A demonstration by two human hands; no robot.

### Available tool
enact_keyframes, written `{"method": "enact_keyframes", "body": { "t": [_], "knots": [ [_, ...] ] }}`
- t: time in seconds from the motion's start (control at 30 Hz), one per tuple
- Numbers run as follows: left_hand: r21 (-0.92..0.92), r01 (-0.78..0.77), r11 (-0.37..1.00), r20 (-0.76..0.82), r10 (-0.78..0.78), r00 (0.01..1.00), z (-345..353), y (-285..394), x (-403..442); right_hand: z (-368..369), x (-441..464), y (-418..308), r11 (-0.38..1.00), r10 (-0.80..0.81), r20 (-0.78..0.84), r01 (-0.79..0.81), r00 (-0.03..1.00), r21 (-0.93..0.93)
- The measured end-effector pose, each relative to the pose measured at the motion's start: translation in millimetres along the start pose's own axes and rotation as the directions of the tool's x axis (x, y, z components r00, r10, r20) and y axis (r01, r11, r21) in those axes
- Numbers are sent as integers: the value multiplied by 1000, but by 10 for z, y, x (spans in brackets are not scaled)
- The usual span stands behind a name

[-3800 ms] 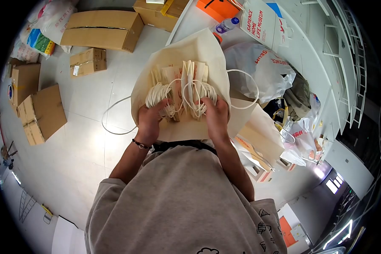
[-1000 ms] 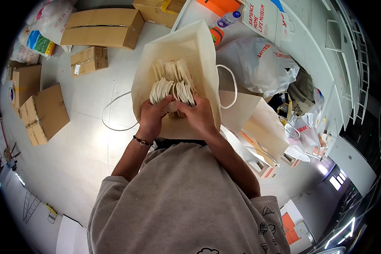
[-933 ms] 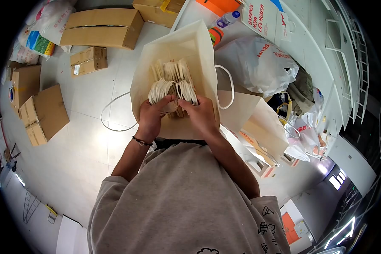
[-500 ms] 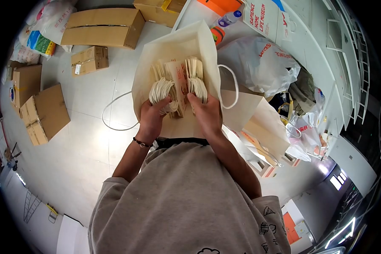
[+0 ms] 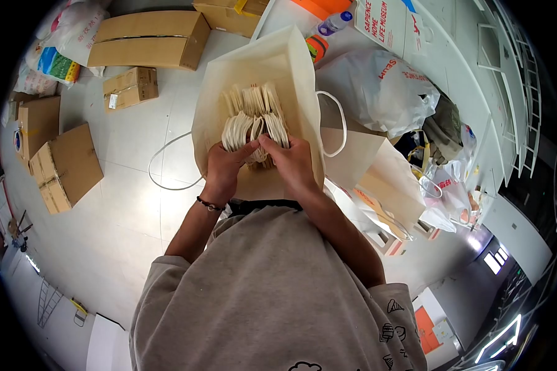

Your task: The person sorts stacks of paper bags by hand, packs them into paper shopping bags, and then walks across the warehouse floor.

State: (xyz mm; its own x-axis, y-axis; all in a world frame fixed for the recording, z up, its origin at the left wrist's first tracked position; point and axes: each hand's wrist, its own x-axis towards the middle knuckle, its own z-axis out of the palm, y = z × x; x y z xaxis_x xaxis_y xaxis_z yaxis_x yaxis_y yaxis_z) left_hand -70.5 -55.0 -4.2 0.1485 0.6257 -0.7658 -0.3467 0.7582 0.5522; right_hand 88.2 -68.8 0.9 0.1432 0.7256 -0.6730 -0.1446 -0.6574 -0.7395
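A large cream paper bag (image 5: pixel 260 55) stands wide at the top in front of my body. Inside it, several folded paper bags (image 5: pixel 251 99) are packed upright, their white looped handles (image 5: pixel 235 133) bunched toward me. My left hand (image 5: pixel 224 164) is closed around the left bunch of handles, thumb pointing inward. My right hand (image 5: pixel 291 162) grips the right bunch, its thumb close to the left thumb at the middle. The undersides of the fingers are hidden among the handles.
Cardboard boxes (image 5: pixel 148 40) lie on the floor at left. To the right are a stuffed plastic bag (image 5: pixel 374 89), another paper bag (image 5: pixel 393 179) and a dark cloth (image 5: pixel 444 133). A bottle (image 5: pixel 334 23) lies beyond the big bag. White metal railings (image 5: pixel 504 99) run along the right.
My hands have come together, and the right bunch of handles has moved left. The gap between the two bunches has narrowed, covering the red-printed face seen between them before.
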Motion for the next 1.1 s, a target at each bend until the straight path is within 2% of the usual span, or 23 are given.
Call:
{"method": "enact_keyframes", "body": {
  "t": [0.1,0.2,0.27,0.3,0.37,0.43,0.5,0.67,0.73,0.83,0.9,0.97,1.0,1.1],
  "knots": [
    [32,3,999,44,-5,999,-38,-46,39,2,8,-11,999,43,6,-43,999,0],
    [98,-30,995,67,24,997,-34,-51,38,20,19,4,996,31,-72,-24,997,90],
    [91,-32,995,17,31,999,-29,-56,24,-7,-9,-79,980,88,-103,-68,991,185],
    [89,-33,995,16,32,999,-39,-41,14,-18,-43,-202,981,88,-101,-68,991,184],
    [-9,-9,1000,-43,9,999,-64,-7,-7,-37,-116,-450,984,143,-191,-160,971,-74],
    [-32,-5,999,-60,3,998,-56,-18,-6,-66,-79,-373,990,121,-190,-133,974,-48],
    [-56,-2,998,-80,-3,997,-68,-27,0,-73,-79,-350,996,82,-222,-71,972,56],
    [-142,32,989,12,-30,999,-194,-77,46,-67,-97,-363,997,68,-140,-72,988,-24],
    [-130,18,991,16,-16,1000,-179,-72,21,-27,-87,-354,995,78,-140,-85,987,-45],
    [-89,5,996,5,-5,1000,-73,26,-36,-6,-33,-223,1000,23,-81,-22,996,18],
    [-60,8,998,-10,-9,1000,-17,35,-39,-14,9,-118,999,-30,-33,28,999,-44],
    [-23,-54,998,55,55,997,-6,22,-17,14,-1,-105,1000,27,-19,-27,999,7],
    [-23,-52,998,55,53,997,-8,20,-13,29,-9,-114,995,81,-2,-80,997,57],
    [6,-12,1000,50,11,999,-8,-2,9,26,27,-52,992,94,1,-93,996,83]
  ]
}}
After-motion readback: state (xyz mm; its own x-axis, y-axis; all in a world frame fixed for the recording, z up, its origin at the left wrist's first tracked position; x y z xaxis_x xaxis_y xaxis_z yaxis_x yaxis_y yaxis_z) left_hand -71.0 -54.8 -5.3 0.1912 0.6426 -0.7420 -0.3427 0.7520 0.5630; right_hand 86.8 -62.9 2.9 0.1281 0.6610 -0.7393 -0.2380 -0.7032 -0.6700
